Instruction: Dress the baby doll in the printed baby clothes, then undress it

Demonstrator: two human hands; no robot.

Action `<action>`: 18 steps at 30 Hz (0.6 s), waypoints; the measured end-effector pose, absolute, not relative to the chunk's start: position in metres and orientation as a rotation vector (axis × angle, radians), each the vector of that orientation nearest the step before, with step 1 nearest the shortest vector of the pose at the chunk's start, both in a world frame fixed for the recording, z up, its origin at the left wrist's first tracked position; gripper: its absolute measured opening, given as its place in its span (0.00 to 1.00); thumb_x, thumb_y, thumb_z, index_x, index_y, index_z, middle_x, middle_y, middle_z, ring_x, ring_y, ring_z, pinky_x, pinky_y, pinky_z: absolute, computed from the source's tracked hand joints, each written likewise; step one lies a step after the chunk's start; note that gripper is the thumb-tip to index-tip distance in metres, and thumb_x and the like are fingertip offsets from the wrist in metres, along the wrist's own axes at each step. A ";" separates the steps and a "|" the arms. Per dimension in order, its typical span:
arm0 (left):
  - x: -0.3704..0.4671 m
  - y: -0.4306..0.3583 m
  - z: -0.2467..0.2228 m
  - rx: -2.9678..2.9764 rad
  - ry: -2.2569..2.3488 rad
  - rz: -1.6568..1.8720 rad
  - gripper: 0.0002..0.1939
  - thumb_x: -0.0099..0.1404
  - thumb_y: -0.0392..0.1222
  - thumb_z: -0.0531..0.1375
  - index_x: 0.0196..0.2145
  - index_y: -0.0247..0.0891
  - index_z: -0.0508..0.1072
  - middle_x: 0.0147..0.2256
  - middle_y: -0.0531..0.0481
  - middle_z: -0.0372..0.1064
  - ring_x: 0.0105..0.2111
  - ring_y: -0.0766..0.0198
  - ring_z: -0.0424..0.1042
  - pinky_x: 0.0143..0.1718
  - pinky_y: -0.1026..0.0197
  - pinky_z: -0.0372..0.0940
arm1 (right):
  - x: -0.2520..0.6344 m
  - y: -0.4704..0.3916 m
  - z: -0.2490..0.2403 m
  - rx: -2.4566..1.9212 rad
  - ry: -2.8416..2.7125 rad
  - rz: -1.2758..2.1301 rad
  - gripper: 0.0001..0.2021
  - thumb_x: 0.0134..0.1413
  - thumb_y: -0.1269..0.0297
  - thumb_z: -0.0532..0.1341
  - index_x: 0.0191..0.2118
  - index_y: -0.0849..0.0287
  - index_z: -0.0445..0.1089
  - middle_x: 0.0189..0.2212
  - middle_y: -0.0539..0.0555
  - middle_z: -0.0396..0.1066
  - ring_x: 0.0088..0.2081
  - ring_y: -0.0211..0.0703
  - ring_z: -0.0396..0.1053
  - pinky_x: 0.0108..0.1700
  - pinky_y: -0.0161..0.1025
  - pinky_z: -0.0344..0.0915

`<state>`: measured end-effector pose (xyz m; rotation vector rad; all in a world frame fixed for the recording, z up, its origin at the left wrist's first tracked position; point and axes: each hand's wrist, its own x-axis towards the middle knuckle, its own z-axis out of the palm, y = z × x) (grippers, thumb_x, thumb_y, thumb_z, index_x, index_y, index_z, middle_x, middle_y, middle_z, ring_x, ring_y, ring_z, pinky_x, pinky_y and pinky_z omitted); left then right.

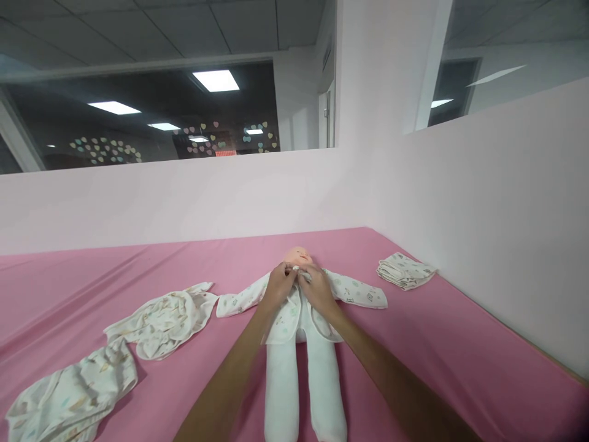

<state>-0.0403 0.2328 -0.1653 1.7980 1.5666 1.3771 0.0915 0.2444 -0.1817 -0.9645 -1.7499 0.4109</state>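
Pink sheet (161,399), and on it, at far left, crumpled patterned cloth (76,390); just beside, bunched cloth (168,319); in the middle, doll (304,322) lying on its back in long-sleeved white jacket (285,322), open at the front, pinched at the neck edge by left hand (278,285) and, close by, also by right hand (318,286); farther right, folded cloth (405,271) near the wall (497,215)

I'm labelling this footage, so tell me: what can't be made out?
All in the head view:
Jacket neckline: partly covered by the left hand and right hand.
Their exact grip: too small.
Doll, leg ends: cut off by the bottom edge.
Lower-left cloth: likewise cut off.
Folded cloth, printed motifs: too small.
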 end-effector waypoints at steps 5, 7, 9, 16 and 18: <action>-0.039 0.210 -0.170 1.943 1.787 1.315 0.03 0.56 0.39 0.59 0.26 0.38 0.69 0.32 0.47 0.71 0.38 0.57 0.68 0.41 0.58 0.59 | 0.104 0.216 -0.186 -1.106 -1.809 0.257 0.13 0.50 0.68 0.58 0.43 0.59 0.70 0.45 0.58 0.68 0.48 0.52 0.64 0.53 0.48 0.59; -0.039 0.203 -0.173 1.988 1.865 1.290 0.06 0.57 0.39 0.58 0.23 0.38 0.66 0.29 0.48 0.68 0.37 0.57 0.67 0.40 0.57 0.58 | 0.105 0.207 -0.186 -1.181 -1.809 0.212 0.10 0.51 0.69 0.57 0.39 0.59 0.71 0.42 0.57 0.67 0.46 0.51 0.63 0.52 0.48 0.59; -0.037 0.198 -0.174 2.032 1.928 1.272 0.07 0.59 0.38 0.57 0.23 0.38 0.65 0.28 0.48 0.68 0.36 0.57 0.66 0.40 0.57 0.56 | 0.104 0.202 -0.185 -1.244 -1.765 0.206 0.08 0.51 0.69 0.56 0.36 0.58 0.71 0.40 0.57 0.67 0.44 0.51 0.63 0.50 0.47 0.58; -0.026 0.181 -0.171 2.218 2.184 1.300 0.06 0.66 0.34 0.52 0.33 0.38 0.68 0.35 0.47 0.71 0.39 0.54 0.66 0.42 0.54 0.55 | 0.109 0.204 -0.183 -1.239 -1.631 0.488 0.03 0.48 0.69 0.55 0.27 0.57 0.65 0.30 0.53 0.68 0.34 0.46 0.63 0.37 0.41 0.57; -0.024 0.179 -0.170 2.305 2.297 1.294 0.07 0.67 0.33 0.52 0.35 0.37 0.69 0.35 0.47 0.72 0.39 0.54 0.67 0.42 0.54 0.56 | 0.112 0.204 -0.181 -1.177 -1.617 0.538 0.04 0.50 0.68 0.54 0.27 0.57 0.64 0.29 0.51 0.68 0.32 0.44 0.64 0.35 0.39 0.58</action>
